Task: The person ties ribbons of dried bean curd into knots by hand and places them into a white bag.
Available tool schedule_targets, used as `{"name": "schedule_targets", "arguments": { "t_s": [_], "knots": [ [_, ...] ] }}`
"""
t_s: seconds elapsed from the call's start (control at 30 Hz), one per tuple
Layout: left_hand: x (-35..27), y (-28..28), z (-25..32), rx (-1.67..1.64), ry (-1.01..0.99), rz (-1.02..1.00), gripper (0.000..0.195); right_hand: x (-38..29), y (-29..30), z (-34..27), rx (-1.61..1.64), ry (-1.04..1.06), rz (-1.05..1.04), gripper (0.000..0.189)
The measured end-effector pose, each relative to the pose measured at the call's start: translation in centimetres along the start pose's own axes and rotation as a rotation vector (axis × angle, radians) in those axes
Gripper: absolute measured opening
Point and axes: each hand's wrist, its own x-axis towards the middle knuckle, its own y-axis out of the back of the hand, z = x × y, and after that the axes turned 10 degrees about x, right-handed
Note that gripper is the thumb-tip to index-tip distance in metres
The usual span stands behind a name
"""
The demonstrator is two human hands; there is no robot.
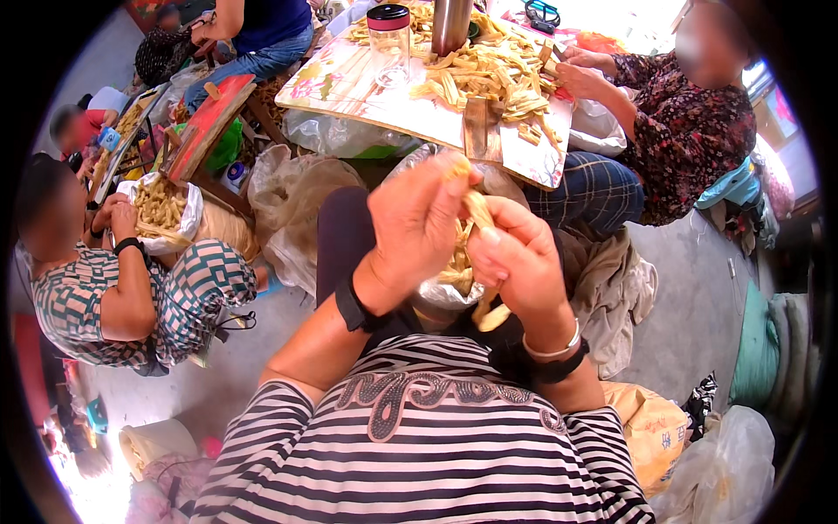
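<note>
A soft, pale yellow strip runs between my two hands above my lap. My left hand pinches its upper end near the fingertips, with a yellow bit showing over the thumb. Thumb and fingers of my right hand grip the same strip lower down, and a loose tail hangs beneath the palm. Partly hidden behind both hands, a white plastic bag between my knees holds more yellow pieces. Beyond my hands, a pile of yellow strips covers part of a low floral-topped table.
On the table stand a lidded clear jar, a metal cylinder and, at the near edge, a wooden block. A person works at its right side. Another person sits left by a bag of knotted pieces.
</note>
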Motion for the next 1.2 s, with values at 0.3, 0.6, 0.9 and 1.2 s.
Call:
{"name": "schedule_targets", "arguments": {
  "t_s": [0.3,0.6,0.9,1.2],
  "knots": [
    [-2.6,-1.4,0.8,-0.489,0.614,-0.261,0.029,0.0,1.3,3.6,-1.299,0.597,0.321,0.013],
    [-2.3,-0.5,-1.0,0.087,0.440,-0.518,0.021,-0.8,2.9,2.1,-0.001,-0.075,0.236,0.019],
    [-3.2,-0.5,-0.3,0.250,-0.055,-0.341,0.013,-2.1,4.2,1.4,-0.158,-0.300,0.253,0.019],
    [-3.3,-1.4,-0.5,0.063,0.417,-0.344,0.007,-2.5,4.5,0.9,-0.277,-0.135,0.240,0.013]
  ]
}}
